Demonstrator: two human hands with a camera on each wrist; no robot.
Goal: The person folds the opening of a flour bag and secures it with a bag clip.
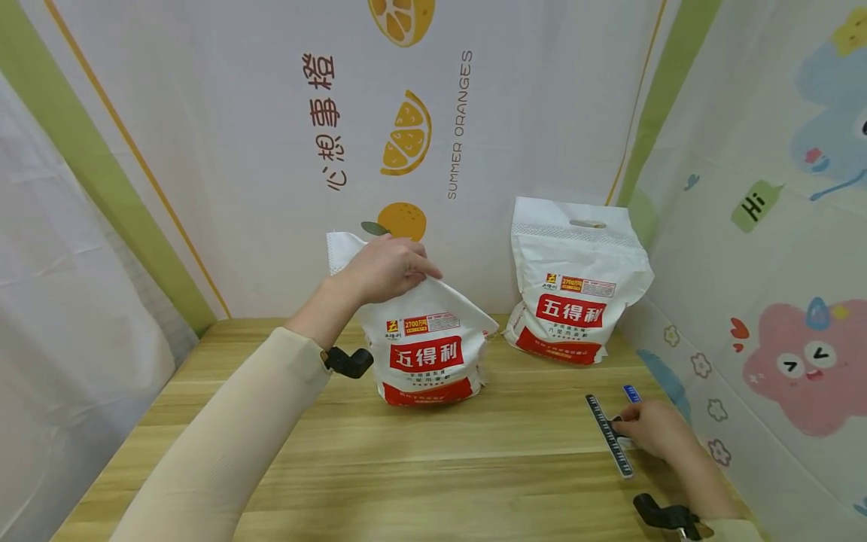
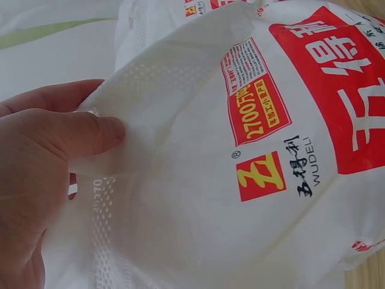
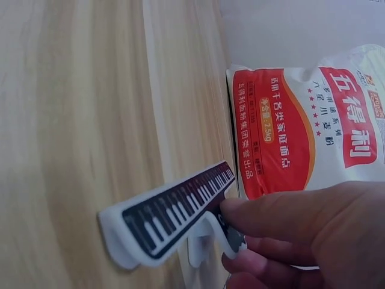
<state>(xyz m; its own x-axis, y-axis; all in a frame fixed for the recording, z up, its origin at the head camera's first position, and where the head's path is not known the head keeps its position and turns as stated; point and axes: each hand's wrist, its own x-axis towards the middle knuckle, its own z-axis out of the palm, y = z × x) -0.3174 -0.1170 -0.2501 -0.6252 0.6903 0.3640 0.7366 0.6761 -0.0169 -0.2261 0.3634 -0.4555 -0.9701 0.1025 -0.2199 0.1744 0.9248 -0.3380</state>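
Observation:
My left hand (image 1: 388,269) grips the top of a white flour bag (image 1: 425,373), which stands on the table with its top folded to one side. The left wrist view shows the thumb pressing the white plastic (image 2: 174,198), with the other fingers behind it. At the right, my right hand (image 1: 653,430) pinches a bag clip (image 1: 608,435) by its handle. Close up in the right wrist view, the clip (image 3: 180,211) is long and white with a dark piano-key strip. Its far end lies near the wooden surface; contact there cannot be told.
A second flour bag (image 1: 576,309) with a cut-out handle stands upright at the back right. Just beyond my right hand lies a blue object (image 1: 632,394), partly hidden. Printed curtains (image 1: 257,113) hang behind and beside the wooden table (image 1: 379,467).

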